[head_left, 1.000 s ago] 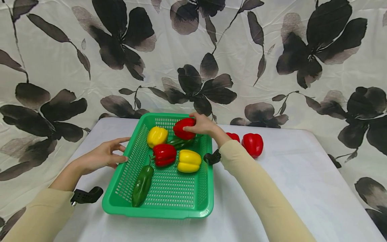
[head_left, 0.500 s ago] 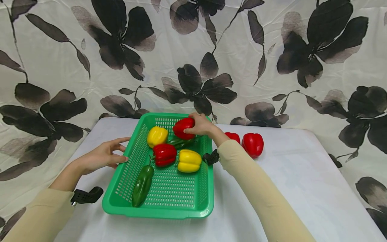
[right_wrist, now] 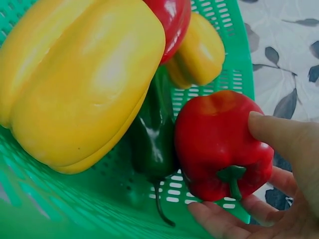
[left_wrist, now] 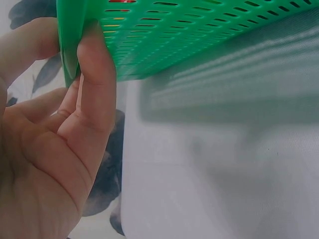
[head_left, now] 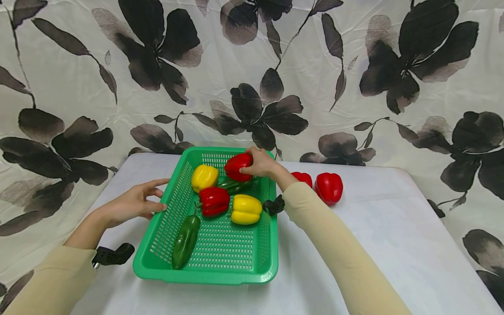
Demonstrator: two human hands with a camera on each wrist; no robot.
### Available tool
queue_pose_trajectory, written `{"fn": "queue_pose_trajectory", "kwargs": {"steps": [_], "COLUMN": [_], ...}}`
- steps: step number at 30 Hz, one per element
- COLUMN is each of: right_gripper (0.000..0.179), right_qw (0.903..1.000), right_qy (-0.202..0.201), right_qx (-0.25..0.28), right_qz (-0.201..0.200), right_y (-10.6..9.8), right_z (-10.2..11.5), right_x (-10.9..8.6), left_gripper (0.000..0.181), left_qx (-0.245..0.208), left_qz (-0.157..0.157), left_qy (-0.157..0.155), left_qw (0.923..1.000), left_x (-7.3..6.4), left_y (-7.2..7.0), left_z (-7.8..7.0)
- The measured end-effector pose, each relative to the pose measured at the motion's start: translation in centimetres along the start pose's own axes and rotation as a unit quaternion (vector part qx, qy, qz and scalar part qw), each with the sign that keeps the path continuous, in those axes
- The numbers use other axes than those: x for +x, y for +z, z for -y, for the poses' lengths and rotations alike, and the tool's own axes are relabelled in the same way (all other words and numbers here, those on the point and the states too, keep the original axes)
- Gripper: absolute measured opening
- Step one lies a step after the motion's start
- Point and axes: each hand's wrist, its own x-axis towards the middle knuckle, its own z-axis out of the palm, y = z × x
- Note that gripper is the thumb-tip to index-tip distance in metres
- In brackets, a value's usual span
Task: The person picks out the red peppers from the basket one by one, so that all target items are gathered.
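Note:
A green plastic basket (head_left: 206, 277) stands on the table, and my left hand (head_left: 131, 203) pinches its left rim between thumb and fingers. At the basket's back right corner my right hand (head_left: 263, 162) holds a red bell pepper (head_left: 235, 167) from its right side. In the right wrist view the thumb presses one side of this pepper, with fingers beneath its stem end. Beside it lies a dark green pepper (right_wrist: 155, 142), partly covered in the head view. Two yellow bell peppers (head_left: 246, 210), another red bell pepper (head_left: 214, 202) and a long green pepper (head_left: 186, 243) also lie inside.
Two more red bell peppers sit on the white-covered table (head_left: 378, 218) right of the basket. One red pepper (head_left: 329, 189) shows fully; the other red pepper (head_left: 302, 178) is partly behind the right forearm. A floral cloth (head_left: 323, 65) hangs behind the table.
My right hand has shifted very slightly left with the red bell pepper. The left hand and the basket stay where they were.

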Motion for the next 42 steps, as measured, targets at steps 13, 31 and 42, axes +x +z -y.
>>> {"fn": "queue_pose_trajectory", "kwargs": {"steps": [13,31,42], "right_gripper": [0.064,0.064,0.065], "right_qw": [0.9998,0.9967,0.9957], "right_qy": [0.000,-0.012,-0.043], "right_qx": [0.016,0.080,0.067], "right_qz": [-0.007,-0.010,-0.046], "right_y": [0.0,-1.3,-2.6], "right_z": [0.0,0.0,0.2], "right_x": [-0.3,-1.7,-2.7], "left_gripper": [0.080,0.081,0.080], "left_qx": [-0.001,0.000,0.003], "left_qz": [-0.002,-0.001,-0.004], "left_qy": [-0.008,-0.002,-0.004], "left_qw": [1.0000,1.0000,1.0000], "left_x": [0.1,-0.1,0.0], "left_y": [0.1,0.1,0.2], "left_z": [0.0,-0.1,0.0]}}
